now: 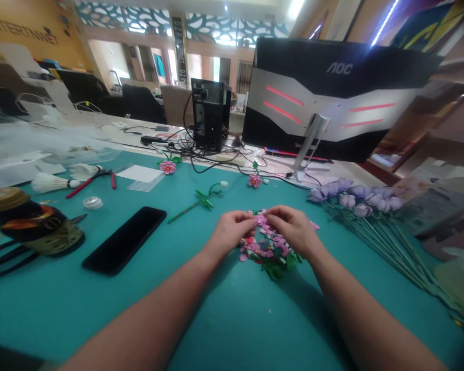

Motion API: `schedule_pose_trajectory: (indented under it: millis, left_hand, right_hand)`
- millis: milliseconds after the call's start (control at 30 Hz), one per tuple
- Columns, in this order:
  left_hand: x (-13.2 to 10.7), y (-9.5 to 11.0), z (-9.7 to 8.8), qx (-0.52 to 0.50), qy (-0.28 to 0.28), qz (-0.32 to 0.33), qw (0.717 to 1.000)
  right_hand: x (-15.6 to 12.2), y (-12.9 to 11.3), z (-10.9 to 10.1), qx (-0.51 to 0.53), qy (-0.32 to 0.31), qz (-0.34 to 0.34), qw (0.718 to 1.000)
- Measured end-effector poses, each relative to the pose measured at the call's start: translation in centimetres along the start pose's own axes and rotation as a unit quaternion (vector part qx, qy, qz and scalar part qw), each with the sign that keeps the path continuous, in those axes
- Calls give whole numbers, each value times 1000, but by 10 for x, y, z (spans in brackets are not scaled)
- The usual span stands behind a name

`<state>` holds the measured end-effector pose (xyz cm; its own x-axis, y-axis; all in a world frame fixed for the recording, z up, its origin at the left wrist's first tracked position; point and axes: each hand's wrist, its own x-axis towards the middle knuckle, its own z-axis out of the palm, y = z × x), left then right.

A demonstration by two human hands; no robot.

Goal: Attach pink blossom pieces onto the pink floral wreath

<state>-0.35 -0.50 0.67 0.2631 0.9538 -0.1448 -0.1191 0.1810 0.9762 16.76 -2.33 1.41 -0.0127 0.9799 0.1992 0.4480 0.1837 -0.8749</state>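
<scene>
Both my hands hover over a loose pile of small pink, green and white toy building pieces point(268, 250) on the teal mat. My left hand point(234, 230) is closed in a pinch at the pile's left side; what its fingertips hold is hidden. Opposite it, my right hand point(292, 226) also pinches, with a bit of pink near its fingertips that I cannot make out clearly. Beyond my left hand lies a green stem with leaves point(201, 200). Two built pink flowers, one at the left point(167, 166) and one in the middle point(254, 180), rest farther back.
A black phone point(126, 239) lies left, beside a dark jar point(34, 221). Shuttlecocks point(52, 182) and red-handled pliers point(79, 188) sit behind. Purple artificial flowers point(355, 198) spread along the right. A monitor point(332, 98), computer case point(210, 113) and tangled cables stand at the back.
</scene>
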Motion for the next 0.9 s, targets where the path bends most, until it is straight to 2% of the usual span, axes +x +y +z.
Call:
schedule_pose_trajectory:
  millis: [100,267,367,533,667,767,833,900]
  left_hand:
    - [4,-1,-2,-33,4,-13,999]
    - [7,-3,-6,-48,6,-18,999]
    - [8,-4,-7,-56,5,-18,998]
    - [10,-6,-8,-72,-8,-16,997]
    - [10,-5,-9,-83,-13,-25,996]
    - [9,-4,-8,-91,-13,-37,995]
    - [9,-4,-7,-93,-14,-42,995]
    - [8,-5,-7,-95,-15,-43,994]
  right_hand:
    - [3,6,-10,-166,-39,-28,985]
    - [1,17,-1,-376,-142,-71,913]
    - [-1,20,10,-441,-160,-84,879]
    - [-4,22,19,-493,-137,-110,852]
    - [-4,27,23,-498,-117,-144,847]
    - [-3,32,25,-486,-97,-151,856]
    - [-2,32,24,-453,-80,-149,875]
    - [-1,29,20,-388,-67,-144,908]
